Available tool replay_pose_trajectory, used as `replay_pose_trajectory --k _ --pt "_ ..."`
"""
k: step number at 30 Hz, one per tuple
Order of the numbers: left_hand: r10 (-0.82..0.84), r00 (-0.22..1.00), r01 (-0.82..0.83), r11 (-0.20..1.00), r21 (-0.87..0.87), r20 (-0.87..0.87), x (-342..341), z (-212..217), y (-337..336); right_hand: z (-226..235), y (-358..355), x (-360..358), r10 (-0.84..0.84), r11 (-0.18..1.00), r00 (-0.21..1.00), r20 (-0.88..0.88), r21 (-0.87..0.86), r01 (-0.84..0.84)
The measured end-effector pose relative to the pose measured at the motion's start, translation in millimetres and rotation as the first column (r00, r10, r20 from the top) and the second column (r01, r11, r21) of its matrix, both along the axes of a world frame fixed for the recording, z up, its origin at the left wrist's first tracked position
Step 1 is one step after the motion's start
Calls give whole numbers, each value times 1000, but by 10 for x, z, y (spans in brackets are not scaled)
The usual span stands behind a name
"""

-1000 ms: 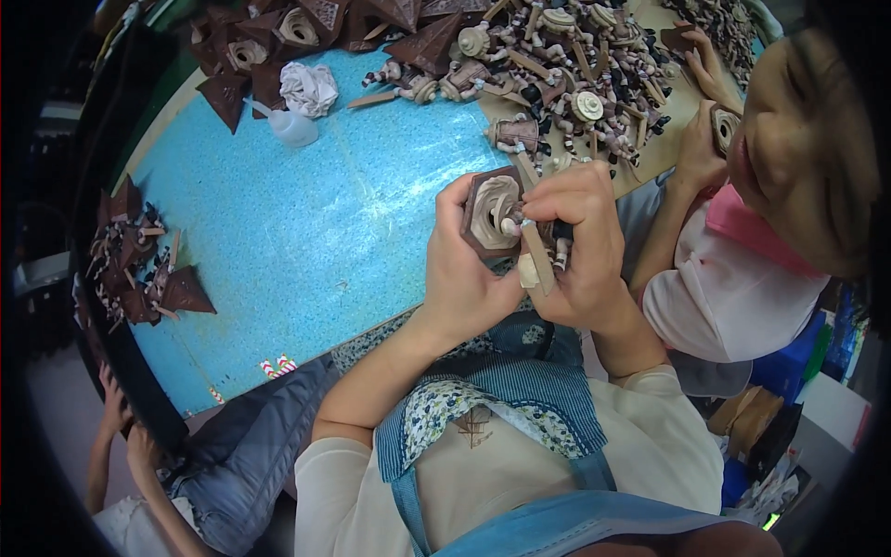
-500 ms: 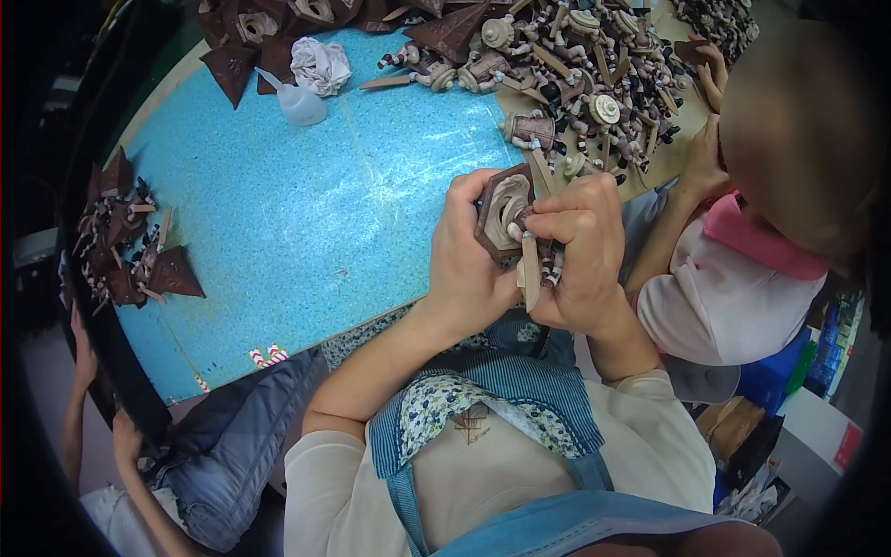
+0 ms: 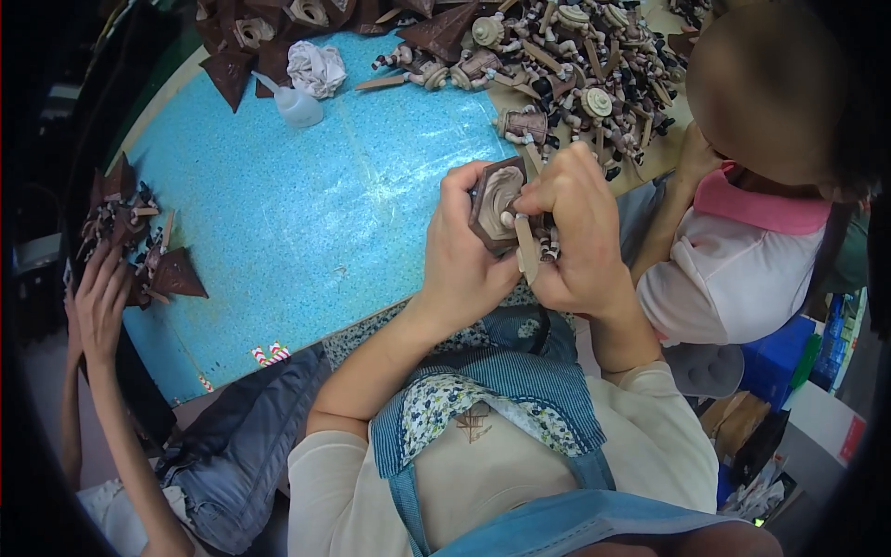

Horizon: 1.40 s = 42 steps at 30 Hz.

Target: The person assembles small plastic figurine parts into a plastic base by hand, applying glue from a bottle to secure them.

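Observation:
In my left hand (image 3: 455,255) is a brown hexagonal base (image 3: 502,200) with a beige swirled hollow facing up, its rim gripped between thumb and fingers. My right hand (image 3: 587,237) is closed on a small figurine (image 3: 548,243) with a flat beige paddle-shaped part (image 3: 527,249). The figurine touches or nearly touches the base's right side; fingers hide most of it. Both hands are together over the table's near right edge.
A pile of figurines (image 3: 597,102) covers the far right. Brown pointed pieces (image 3: 436,35), a white squeeze bottle (image 3: 299,107) and crumpled paper (image 3: 316,69) lie at the back of the blue table (image 3: 278,223). At left, another person's hand (image 3: 102,292) reaches a smaller pile; someone sits right (image 3: 733,251).
My right hand's fingers have shifted up and inward over the base, which is tilted slightly more. The other person's hand at left has risen onto the small pile. The right-hand person leans closer.

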<state>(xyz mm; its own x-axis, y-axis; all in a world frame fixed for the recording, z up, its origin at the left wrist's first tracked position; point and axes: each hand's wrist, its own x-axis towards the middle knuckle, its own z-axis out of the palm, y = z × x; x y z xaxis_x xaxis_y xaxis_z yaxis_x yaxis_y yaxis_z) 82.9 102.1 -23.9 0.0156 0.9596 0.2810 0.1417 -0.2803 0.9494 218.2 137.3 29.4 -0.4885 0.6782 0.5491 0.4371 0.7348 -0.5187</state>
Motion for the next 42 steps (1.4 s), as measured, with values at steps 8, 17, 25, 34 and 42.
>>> replay_pose_trajectory --k 8,17,25,34,42 --pt "-15 1000 16 999 -40 21 -7 -5 -6 -90 -61 -45 -50 996 997 -56 75 54" --pt "10 1000 -10 1000 -4 2 5 -18 5 -92 -56 -90 -101 991 993 -57 77 105" --pt "31 999 -30 999 21 -28 6 -21 -29 -26 -84 -73 -88 995 996 -10 49 88" --pt "-35 999 38 995 92 -32 -41 28 -44 90 -83 -36 66 995 997 -39 -66 -68" --pt "-85 993 89 995 55 -81 -61 33 -46 54 -56 -24 76 994 994 -78 -68 -82"
